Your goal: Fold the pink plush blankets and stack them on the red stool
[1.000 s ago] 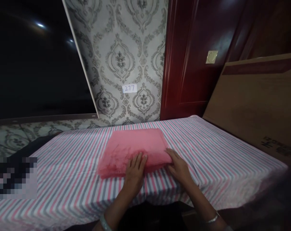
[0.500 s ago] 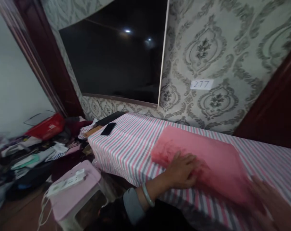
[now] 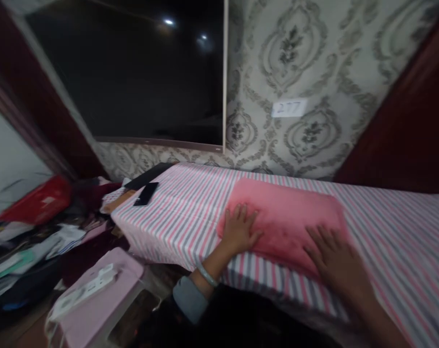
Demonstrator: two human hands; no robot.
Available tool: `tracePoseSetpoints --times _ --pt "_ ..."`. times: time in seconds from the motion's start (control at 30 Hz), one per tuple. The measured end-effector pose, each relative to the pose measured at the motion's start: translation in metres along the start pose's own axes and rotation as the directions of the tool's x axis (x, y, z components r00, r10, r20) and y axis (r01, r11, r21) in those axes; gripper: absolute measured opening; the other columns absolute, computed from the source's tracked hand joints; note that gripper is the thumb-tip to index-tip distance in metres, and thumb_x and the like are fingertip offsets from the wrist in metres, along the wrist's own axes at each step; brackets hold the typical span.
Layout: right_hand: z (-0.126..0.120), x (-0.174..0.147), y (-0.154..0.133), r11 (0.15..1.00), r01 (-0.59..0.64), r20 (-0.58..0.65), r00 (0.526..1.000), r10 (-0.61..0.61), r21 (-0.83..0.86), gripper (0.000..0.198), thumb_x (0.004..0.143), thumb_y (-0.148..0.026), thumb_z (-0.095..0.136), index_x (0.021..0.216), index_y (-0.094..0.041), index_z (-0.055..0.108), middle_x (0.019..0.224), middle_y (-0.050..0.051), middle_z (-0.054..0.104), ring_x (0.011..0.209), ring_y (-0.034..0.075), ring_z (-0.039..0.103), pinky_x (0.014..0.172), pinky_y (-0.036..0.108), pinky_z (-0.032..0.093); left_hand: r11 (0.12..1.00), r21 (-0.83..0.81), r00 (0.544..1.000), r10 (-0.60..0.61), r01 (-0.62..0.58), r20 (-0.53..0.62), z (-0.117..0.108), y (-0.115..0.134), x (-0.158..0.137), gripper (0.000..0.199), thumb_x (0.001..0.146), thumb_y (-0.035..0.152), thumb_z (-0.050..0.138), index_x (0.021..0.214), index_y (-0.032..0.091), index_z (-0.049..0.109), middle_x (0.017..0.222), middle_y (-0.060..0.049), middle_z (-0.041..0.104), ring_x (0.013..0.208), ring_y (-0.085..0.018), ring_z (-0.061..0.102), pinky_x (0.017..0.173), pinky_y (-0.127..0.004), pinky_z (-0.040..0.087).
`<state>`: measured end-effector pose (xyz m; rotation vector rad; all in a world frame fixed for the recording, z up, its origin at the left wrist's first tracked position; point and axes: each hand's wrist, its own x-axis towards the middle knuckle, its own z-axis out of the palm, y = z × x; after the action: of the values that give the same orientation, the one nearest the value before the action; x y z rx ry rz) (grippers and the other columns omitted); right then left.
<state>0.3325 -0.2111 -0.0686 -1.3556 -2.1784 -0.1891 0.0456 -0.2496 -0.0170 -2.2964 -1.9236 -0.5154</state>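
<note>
A soft pink folded cloth (image 3: 288,203), roughly rectangular and darker along its near edge, lies flat on a table under a striped cover (image 3: 183,208). On its near left corner rests my left hand (image 3: 239,233), palm down with fingers spread. A pale bangle (image 3: 206,273) circles that wrist. My right hand (image 3: 337,261) lies over the cloth's near right part, fingers stretched out and apart. Neither hand grips anything. Exactly what kind of item the cloth is cannot be made out.
A phone (image 3: 146,194) lies at the table's left end. On the lower left, a pink stool (image 3: 96,309) carries a white power strip (image 3: 85,290). Heaped clothes (image 3: 60,241) and a red bag (image 3: 38,203) lie beyond it. A television (image 3: 143,72) hangs on the wall.
My right hand has moved left from the cloth's right end onto its surface. My left hand has shifted toward the cloth's left corner, fingers spread wider. The view has tilted down and right.
</note>
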Motion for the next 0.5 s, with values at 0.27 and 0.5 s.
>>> tracePoseSetpoints --times 0.27,0.5 --pt "-0.037 0.013 -0.026 0.971 -0.125 0.145 0.977 0.156 -0.203 0.052 0.103 -0.045 0.039 0.149 -0.025 0.048 0.158 0.008 0.039 0.147 0.032 0.03 0.114 0.052 0.03 0.982 0.187 0.998 -0.009 -0.001 0.055 -0.012 0.003 0.019 0.061 0.1 0.052 0.039 0.155 0.025 0.037 0.162 -0.017 0.031 0.15 -0.036 0.027 0.115 -0.066 0.025" --pt "-0.06 -0.003 -0.012 0.973 -0.22 0.242 0.942 0.231 -0.075 0.052 0.104 -0.042 0.036 0.152 -0.022 0.045 0.16 0.007 0.035 0.149 0.029 0.026 0.117 0.053 0.027 0.973 0.229 1.0 0.022 -0.02 -0.007 -0.007 0.003 0.022 0.06 0.1 0.05 0.039 0.153 0.022 0.041 0.161 -0.019 0.032 0.149 -0.038 0.028 0.113 -0.067 0.027"
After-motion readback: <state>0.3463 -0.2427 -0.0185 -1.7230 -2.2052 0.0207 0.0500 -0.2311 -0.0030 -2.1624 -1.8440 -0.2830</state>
